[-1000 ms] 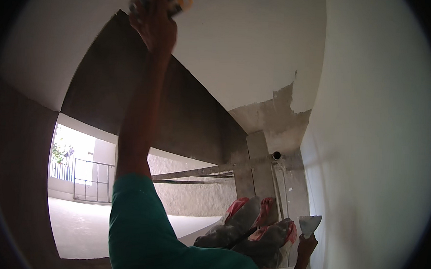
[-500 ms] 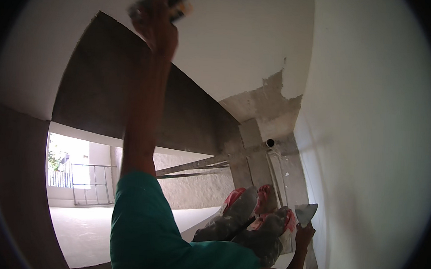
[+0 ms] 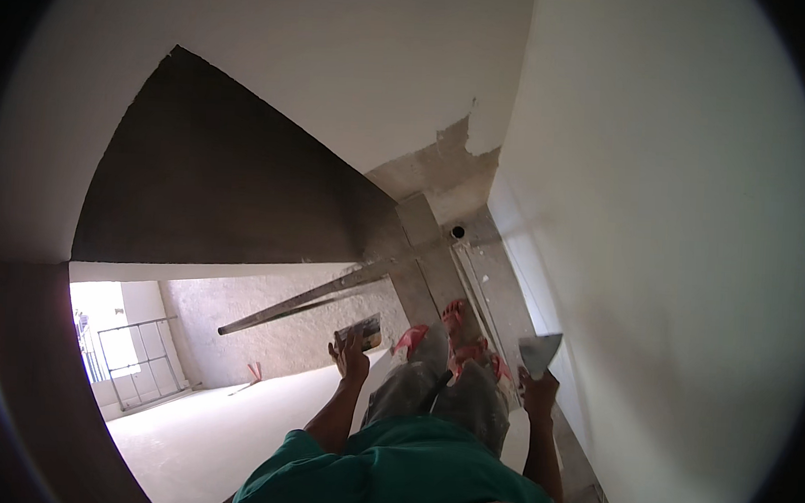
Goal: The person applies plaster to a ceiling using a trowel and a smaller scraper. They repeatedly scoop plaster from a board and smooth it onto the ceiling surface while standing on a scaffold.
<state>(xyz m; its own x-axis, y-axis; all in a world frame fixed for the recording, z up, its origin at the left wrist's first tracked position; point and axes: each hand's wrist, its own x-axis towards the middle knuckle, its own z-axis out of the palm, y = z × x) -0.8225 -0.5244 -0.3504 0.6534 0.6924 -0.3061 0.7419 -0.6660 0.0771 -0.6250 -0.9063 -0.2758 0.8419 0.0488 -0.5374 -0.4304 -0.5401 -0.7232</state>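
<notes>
My left hand [image 3: 353, 363] is lowered beside my left leg, its fingers closed on a small dark rectangular hand tool [image 3: 368, 330] with a brownish, orange-tinged face. Its exact kind does not show. In my right hand [image 3: 539, 391] is a putty knife [image 3: 540, 352], held by the handle with the wide flat blade pointing away from me. The blade's far corner is close to the smooth white wall [image 3: 669, 202]; whether it touches I cannot tell.
I stand on narrow grey boards [image 3: 419, 280] beside a round dark hole [image 3: 458, 232]. Long poles [image 3: 309, 299] slant leftward. A dark grey panel [image 3: 215, 178] spans the left; beyond lie a metal frame [image 3: 147, 356] and bright floor. Bare patches mark the far wall [image 3: 444, 163].
My left hand has come down from high at the upper left to beside my leg, still holding the rectangular tool. The putty knife stays in my right hand; the view has shifted.
</notes>
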